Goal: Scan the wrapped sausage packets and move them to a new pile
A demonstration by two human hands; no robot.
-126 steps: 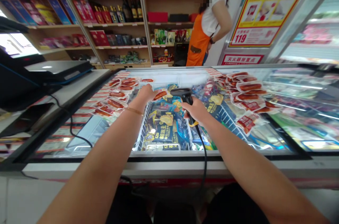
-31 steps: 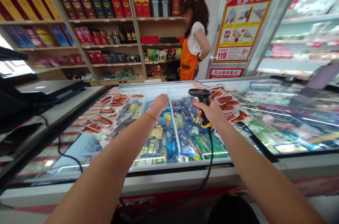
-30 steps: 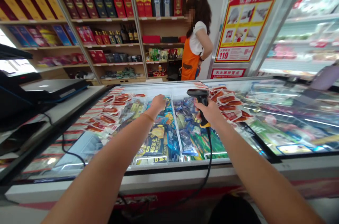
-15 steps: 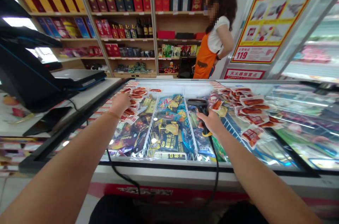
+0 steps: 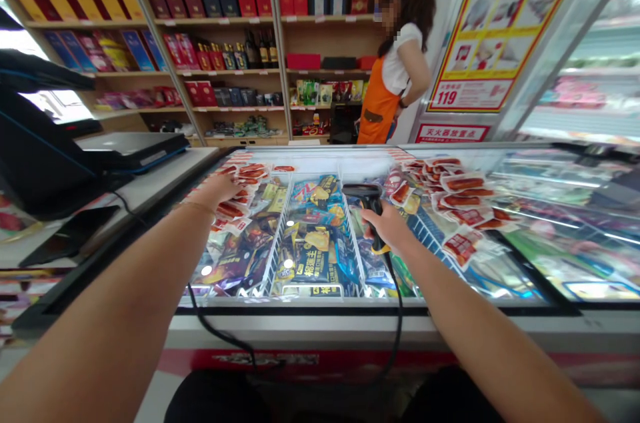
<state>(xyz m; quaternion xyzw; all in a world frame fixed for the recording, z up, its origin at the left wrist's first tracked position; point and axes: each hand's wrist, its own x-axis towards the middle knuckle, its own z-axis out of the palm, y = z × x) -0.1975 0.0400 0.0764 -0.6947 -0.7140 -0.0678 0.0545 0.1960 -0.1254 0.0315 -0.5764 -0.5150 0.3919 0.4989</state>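
My right hand [image 5: 389,226] is wrapped round the handle of a black and yellow barcode scanner [image 5: 367,193], held above the freezer's glass top with its head pointing left. A black cable hangs from the scanner's grip. At the left, my left hand [image 5: 223,190] is stretched out over a pile of vacuum-packed sausages [image 5: 235,210], touching the packs at its edge. Its fingertips are largely hidden, so their grip on a pack does not show. A second, larger pile of packed sausages [image 5: 463,200] lies to the right of the scanner.
Beneath the glass of the chest freezer [image 5: 300,310] are bagged frozen foods [image 5: 315,250] between white wire dividers. A scale [image 5: 135,146] and a dark screen stand on the left counter. Behind the freezer, a person in an orange apron [image 5: 377,106] stands by shelves of boxes and bottles.
The whole view has shifted a little, so the scene sits slightly further left. Both hands keep about the same places over the freezer, and the scanner stays in my right hand.
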